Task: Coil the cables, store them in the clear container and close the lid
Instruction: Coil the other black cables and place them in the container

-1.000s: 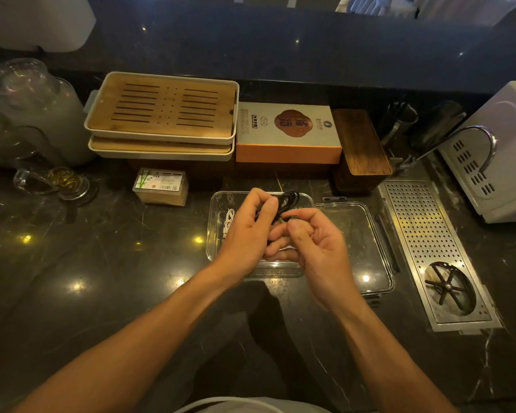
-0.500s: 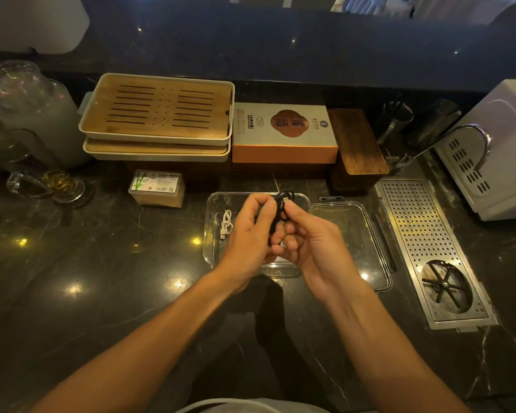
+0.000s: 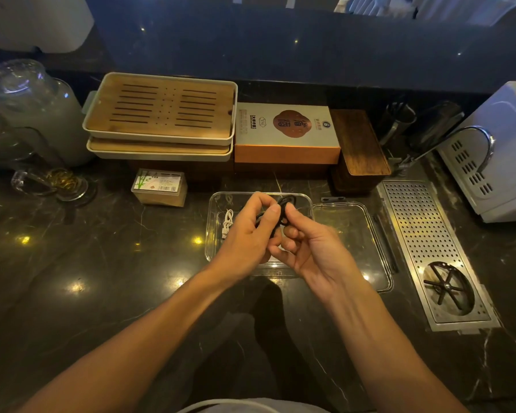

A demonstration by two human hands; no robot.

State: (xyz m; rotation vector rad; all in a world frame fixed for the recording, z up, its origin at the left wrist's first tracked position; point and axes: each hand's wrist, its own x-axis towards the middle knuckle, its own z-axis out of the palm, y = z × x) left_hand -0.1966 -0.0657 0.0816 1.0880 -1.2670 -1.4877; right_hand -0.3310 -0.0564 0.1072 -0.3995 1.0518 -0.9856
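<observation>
A clear container [image 3: 213, 228] stands open on the dark marble counter, with a coiled white cable [image 3: 227, 224] lying in its left part. Its clear lid [image 3: 352, 231] lies flat just to the right. Above the container, my left hand [image 3: 250, 236] and my right hand [image 3: 307, 248] meet, both pinching a black cable [image 3: 287, 201] wound into a small loop. Most of the black cable is hidden behind my fingers.
Behind the container sit stacked bamboo tea trays [image 3: 161, 114], an orange-sided box [image 3: 286, 135], a dark wooden box [image 3: 359, 147] and a small labelled box [image 3: 159, 187]. A perforated metal drain tray [image 3: 429, 248] and a white appliance [image 3: 501, 150] are on the right, glassware [image 3: 33, 114] on the left.
My hands have stayed over the container and shifted their fingers on the black cable loop; my right thumb and forefinger now pinch it closer to my left fingertips.
</observation>
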